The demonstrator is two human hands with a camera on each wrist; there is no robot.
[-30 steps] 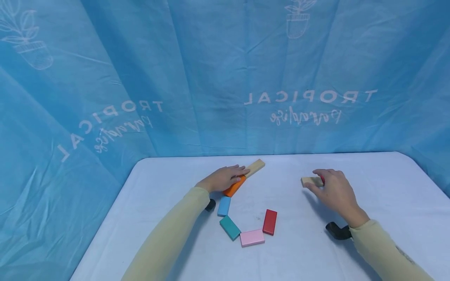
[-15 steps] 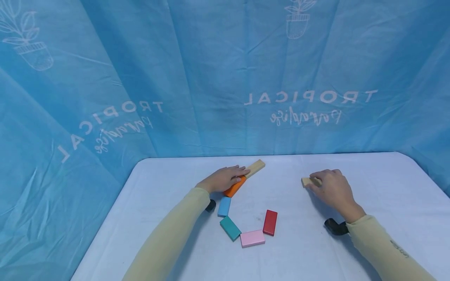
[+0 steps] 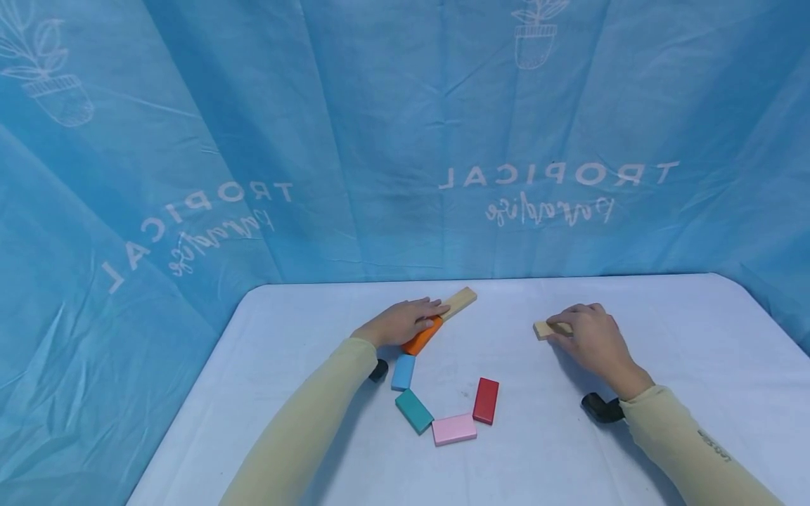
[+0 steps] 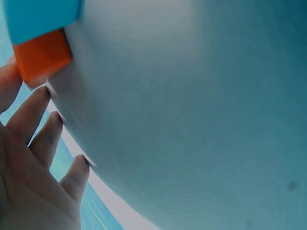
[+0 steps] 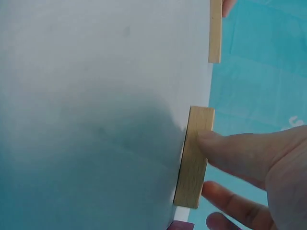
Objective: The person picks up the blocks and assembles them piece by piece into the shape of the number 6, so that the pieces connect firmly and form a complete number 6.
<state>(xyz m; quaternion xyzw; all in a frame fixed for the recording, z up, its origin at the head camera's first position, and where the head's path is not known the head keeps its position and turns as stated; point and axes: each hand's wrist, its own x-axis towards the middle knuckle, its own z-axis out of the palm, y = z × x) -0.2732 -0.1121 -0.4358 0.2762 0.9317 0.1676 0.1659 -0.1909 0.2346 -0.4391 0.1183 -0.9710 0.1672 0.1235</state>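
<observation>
In the head view my left hand (image 3: 405, 322) rests over an orange block (image 3: 422, 337) and reaches the near end of a plain wooden block (image 3: 460, 303). The left wrist view shows its fingers extended, some tips on the table, beside the orange block (image 4: 44, 57). My right hand (image 3: 591, 337) pinches another plain wooden block (image 3: 543, 329) at the right of the table. In the right wrist view the thumb lies against this wooden block (image 5: 194, 158); a dark red piece (image 5: 181, 225) peeks in below it.
From the orange block a curved row runs toward me: a light blue block (image 3: 403, 372), a teal block (image 3: 414, 411), a pink block (image 3: 454, 430) and a red block (image 3: 486, 400). A blue curtain (image 3: 392, 140) hangs behind the white table (image 3: 304, 316).
My right hand has shifted slightly left with its wooden block. A bit of red seen by its fingers a second ago is hidden in the head view now. The left hand stays put.
</observation>
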